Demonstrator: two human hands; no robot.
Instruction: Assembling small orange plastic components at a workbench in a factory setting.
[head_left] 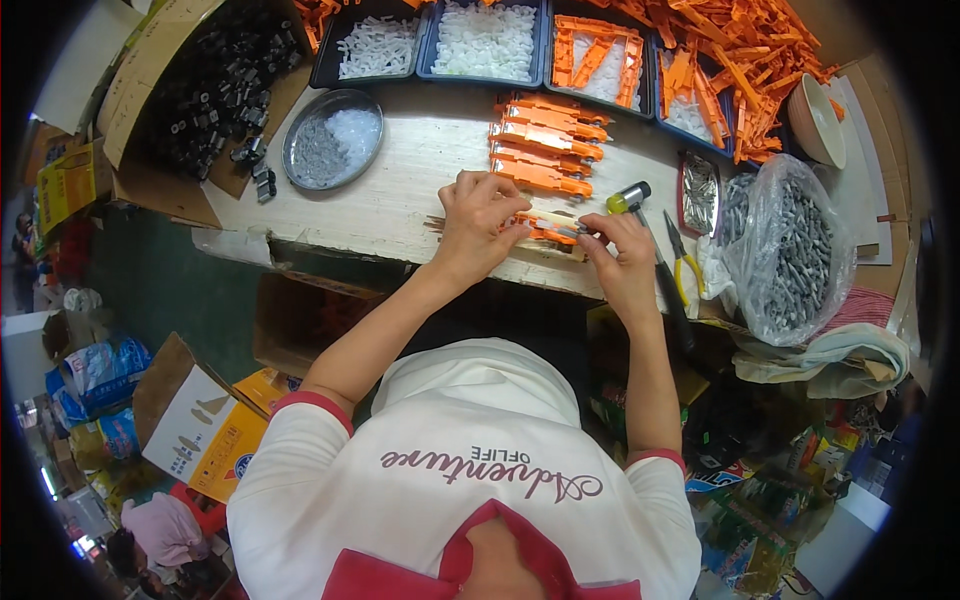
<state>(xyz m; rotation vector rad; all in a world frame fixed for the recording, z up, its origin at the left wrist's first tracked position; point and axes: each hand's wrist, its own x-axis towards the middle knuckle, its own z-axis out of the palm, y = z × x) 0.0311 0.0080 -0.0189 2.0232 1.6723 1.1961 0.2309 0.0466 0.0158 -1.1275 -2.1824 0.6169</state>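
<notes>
At the front edge of the white bench, an orange plastic part (pixel 545 229) lies between my two hands. My left hand (pixel 478 222) is closed on its left end, thumb and fingers pinching it. With bent fingers my right hand (pixel 618 250) pinches at its other end, where a small grey piece (pixel 584 230) shows at the fingertips. A pale strip runs along the part's upper side. Just beyond my hands, several similar orange assemblies (pixel 545 145) lie in a stacked row. A hammer (pixel 630 197) with a yellow-and-black head rests right of my right hand.
Yellow-handled pliers (pixel 686 265) and a red tray of metal pins (pixel 699 190) lie to the right, beside a plastic bag of grey parts (pixel 795 250). Bins of white pieces (pixel 486 42) line the back. A round metal dish (pixel 332 140) and a carton of black parts (pixel 215 90) stand left.
</notes>
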